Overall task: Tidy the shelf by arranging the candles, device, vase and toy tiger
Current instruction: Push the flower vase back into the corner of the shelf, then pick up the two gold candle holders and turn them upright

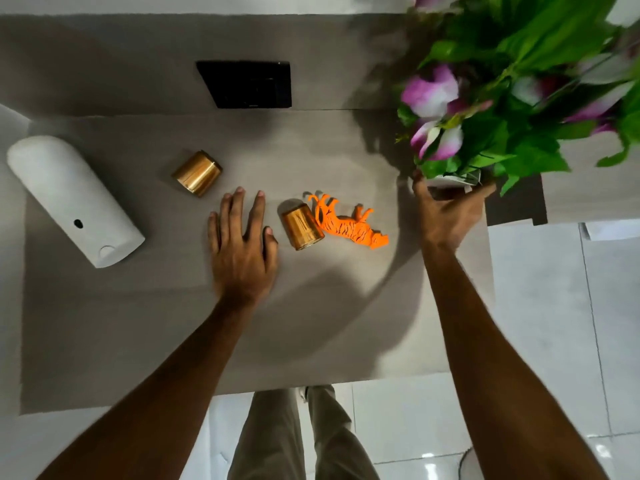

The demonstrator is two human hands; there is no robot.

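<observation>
Two gold candle tins lie on their sides on the grey shelf [138, 323]: one candle [197, 172] at left centre, the other candle [302, 229] in the middle. The orange toy tiger [349, 226] lies on its side, touching that second candle. A white cylindrical device [71, 199] lies tipped over at the far left. My left hand [242, 244] rests flat on the shelf between the two candles, fingers apart, holding nothing. My right hand [446, 213] grips the base of the white vase [453, 180], which carries purple flowers and green leaves at the upper right.
A black square panel [247, 84] sits on the wall at the back of the shelf. The shelf's right edge drops to a white tiled floor [554, 306]. My legs show below the shelf's front edge.
</observation>
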